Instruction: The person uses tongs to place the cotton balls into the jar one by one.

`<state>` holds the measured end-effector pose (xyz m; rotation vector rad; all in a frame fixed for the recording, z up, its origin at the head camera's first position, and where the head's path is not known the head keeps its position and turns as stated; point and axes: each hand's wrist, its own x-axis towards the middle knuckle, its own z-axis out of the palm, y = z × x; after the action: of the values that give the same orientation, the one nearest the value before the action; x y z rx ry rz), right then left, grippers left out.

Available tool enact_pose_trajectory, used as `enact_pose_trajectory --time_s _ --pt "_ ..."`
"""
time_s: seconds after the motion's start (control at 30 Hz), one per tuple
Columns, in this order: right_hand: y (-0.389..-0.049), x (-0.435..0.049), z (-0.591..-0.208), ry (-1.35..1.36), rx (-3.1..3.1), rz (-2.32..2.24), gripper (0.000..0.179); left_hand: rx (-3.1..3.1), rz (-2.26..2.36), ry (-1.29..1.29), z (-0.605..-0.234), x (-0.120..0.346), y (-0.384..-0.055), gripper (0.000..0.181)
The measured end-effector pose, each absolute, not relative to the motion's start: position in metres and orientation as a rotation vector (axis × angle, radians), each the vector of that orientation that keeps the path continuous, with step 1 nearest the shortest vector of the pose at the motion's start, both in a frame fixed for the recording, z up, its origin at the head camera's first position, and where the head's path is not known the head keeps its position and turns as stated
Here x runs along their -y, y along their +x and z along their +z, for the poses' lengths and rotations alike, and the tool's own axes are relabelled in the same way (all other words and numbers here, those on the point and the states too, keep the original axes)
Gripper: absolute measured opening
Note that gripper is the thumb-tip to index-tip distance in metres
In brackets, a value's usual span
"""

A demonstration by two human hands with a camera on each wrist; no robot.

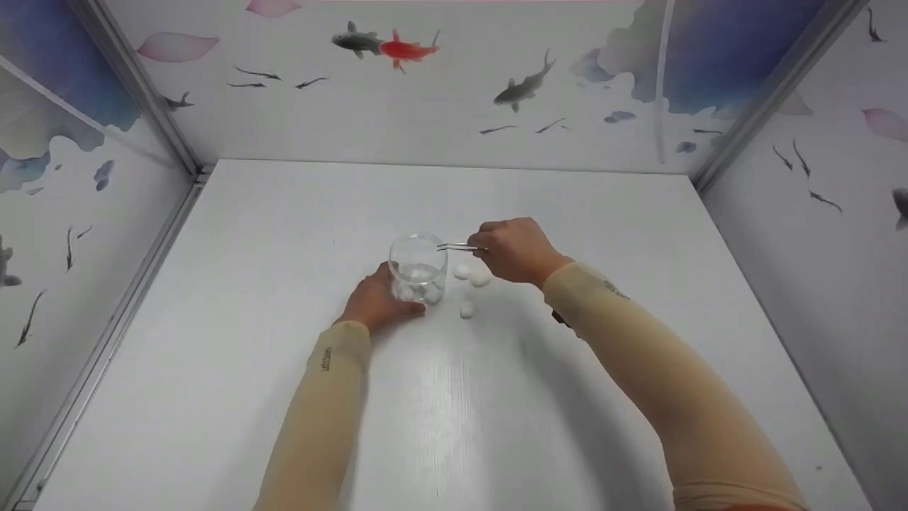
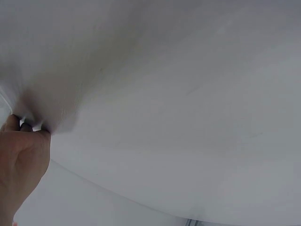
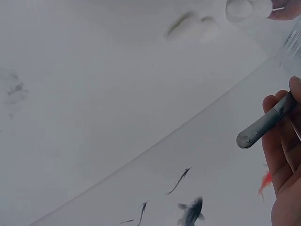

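Note:
A clear round jar (image 1: 418, 259) stands upright on the white table with several white balls (image 1: 431, 292) at its bottom. My left hand (image 1: 376, 301) grips the jar low on its left and near side, thumb across the front. In the left wrist view, the left hand (image 2: 26, 160) shows at the far left edge. My right hand (image 1: 516, 248) pinches metal tweezers (image 1: 457, 247), whose tips overlap the jar's right rim with no ball between them. The rounded back end of the tweezers (image 3: 256, 134) shows in the right wrist view, between thumb and fingers of the right hand (image 3: 287, 146).
Loose white balls lie right of the jar: two close together (image 1: 480, 277) below the right hand and a nearer ball (image 1: 466, 309). White wall panels (image 1: 440, 106) printed with fish bound the table (image 1: 284, 234) at the back and both sides.

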<state>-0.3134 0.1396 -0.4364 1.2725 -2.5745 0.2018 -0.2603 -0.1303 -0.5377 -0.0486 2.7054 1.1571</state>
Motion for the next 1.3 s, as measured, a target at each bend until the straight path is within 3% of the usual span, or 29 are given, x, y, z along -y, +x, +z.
enact_pose_trajectory --time_s 0.6,1.3 --pt "-0.318 -0.199 -0.464 1.176 2.684 0.235 0.012 -2.694 1.106 -0.105 -0.538 0.132 -0.256 0.118" --pt "-0.316 -0.204 -0.491 1.100 2.829 0.216 0.014 -2.684 1.147 -0.095 -0.540 0.130 -0.259 0.117"
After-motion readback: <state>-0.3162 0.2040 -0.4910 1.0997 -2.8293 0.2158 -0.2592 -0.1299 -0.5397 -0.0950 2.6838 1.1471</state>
